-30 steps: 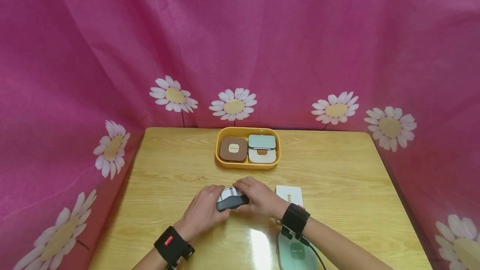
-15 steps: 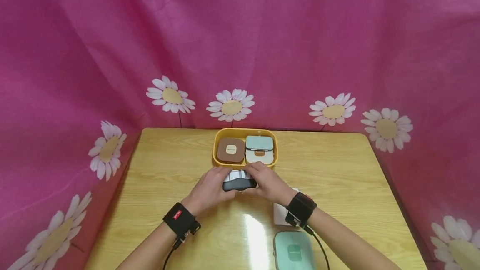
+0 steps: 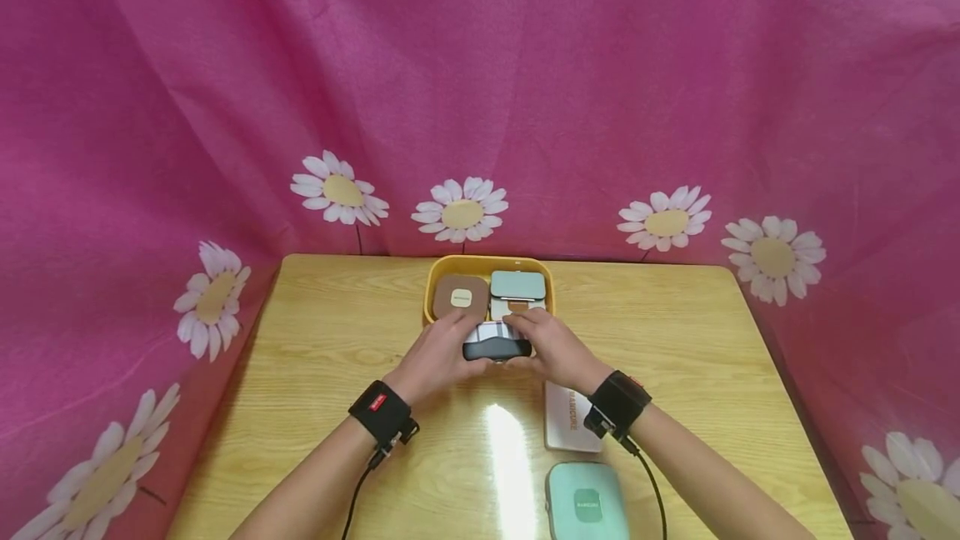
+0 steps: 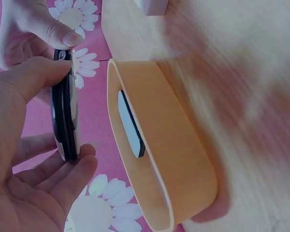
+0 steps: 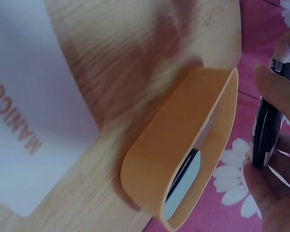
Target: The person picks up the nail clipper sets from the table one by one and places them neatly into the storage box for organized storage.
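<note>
Both hands hold a flat case [image 3: 497, 348], black along its front with a white-and-grey plaid panel. My left hand [image 3: 437, 357] grips its left end, my right hand [image 3: 558, 350] its right end. In the left wrist view the case [image 4: 65, 116] is seen edge-on, raised above the rim of the yellow box [image 4: 159, 111]; thumbs lie along its near side and fingers support the far edge. In the head view the case overlaps the front of that box, which holds a brown square case [image 3: 450, 292], a pale blue case [image 3: 517, 284] and a white one [image 3: 498, 308], partly covered by the hands.
A white case lettered MANICURE [image 3: 570, 419] lies on the wooden table [image 3: 315, 340], beside my right wrist. Nearer the front is a mint green case [image 3: 588, 502]. A pink daisy-print curtain [image 3: 570, 107] encloses the table's back and sides. Cables run from both wrist cameras.
Both hands have carried the plaid case forward and slightly right, from the middle of the table up to the yellow box's front edge. The white MANICURE case is less covered by the right arm.
</note>
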The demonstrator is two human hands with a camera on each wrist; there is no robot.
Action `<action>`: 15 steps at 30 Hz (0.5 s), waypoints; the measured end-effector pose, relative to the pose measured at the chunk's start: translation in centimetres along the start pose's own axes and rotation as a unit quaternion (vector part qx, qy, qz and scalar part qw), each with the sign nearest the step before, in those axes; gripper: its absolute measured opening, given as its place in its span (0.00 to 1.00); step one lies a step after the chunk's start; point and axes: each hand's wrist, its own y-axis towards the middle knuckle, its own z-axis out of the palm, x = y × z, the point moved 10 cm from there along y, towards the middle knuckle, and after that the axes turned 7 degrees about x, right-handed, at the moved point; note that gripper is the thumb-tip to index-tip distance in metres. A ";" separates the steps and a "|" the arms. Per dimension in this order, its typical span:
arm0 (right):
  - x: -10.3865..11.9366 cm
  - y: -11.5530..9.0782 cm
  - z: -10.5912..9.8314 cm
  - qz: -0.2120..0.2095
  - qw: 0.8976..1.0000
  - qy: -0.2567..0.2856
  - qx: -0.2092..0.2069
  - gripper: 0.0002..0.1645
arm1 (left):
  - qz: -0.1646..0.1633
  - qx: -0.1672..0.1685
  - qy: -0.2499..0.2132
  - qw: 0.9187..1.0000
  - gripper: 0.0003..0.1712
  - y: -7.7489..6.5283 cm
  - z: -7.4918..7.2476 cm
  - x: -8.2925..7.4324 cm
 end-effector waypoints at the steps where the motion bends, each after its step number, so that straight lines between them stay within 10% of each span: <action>1: -0.3 0.0 0.0 0.003 1.000 0.002 0.000 0.41 | 0.002 0.000 0.001 1.000 0.33 0.2 0.0 0.0; 15: -4.4 -0.1 0.1 0.032 0.999 0.036 -0.012 0.44 | 0.010 0.044 -0.036 0.998 0.34 3.7 1.9 0.8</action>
